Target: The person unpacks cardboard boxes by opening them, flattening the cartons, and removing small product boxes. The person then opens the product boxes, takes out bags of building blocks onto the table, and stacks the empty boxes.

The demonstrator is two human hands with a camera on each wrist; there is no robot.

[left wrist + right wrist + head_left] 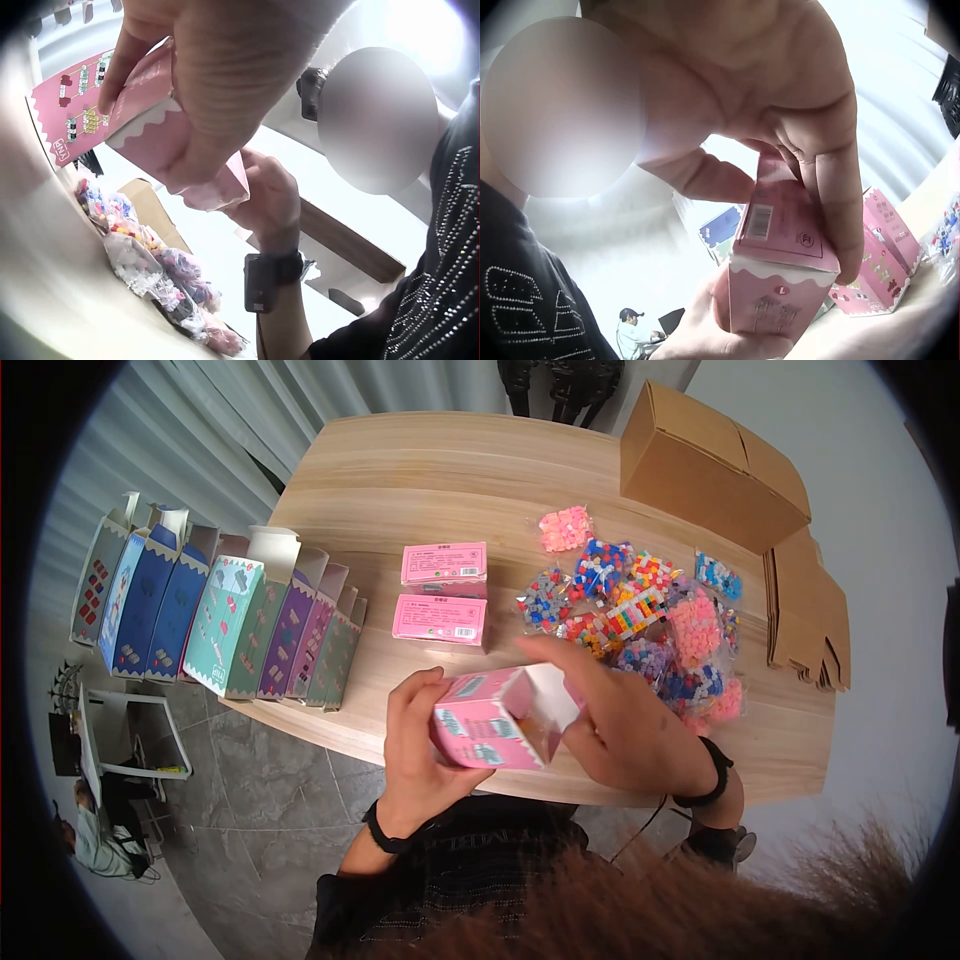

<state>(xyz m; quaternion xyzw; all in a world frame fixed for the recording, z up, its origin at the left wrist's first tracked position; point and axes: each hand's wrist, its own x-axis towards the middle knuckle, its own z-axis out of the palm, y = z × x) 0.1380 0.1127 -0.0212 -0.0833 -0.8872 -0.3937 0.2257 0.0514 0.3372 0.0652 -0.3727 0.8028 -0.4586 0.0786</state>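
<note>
Over the near edge of the table, my left hand (412, 745) grips a small pink cardboard box (478, 722) around its side. The box is tilted, with its open end toward the right and a white inner flap (553, 698) raised. My right hand (632, 728) is at that open end, thumb and fingers bent around the flap edges. In the right wrist view, the thumb and fingers straddle the pink box (784, 232). Most of the box's inside is hidden. Just beyond, two more pink boxes (440, 618) lie on the table.
Opened boxes (240, 630) in green, blue and purple stand in a row at the table's left edge. Clear bags of colourful small bricks (640, 615) are heaped at the right. Behind them are a brown carton (715, 460) and folded cardboard (800, 610). A person (105, 850) sits in the background.
</note>
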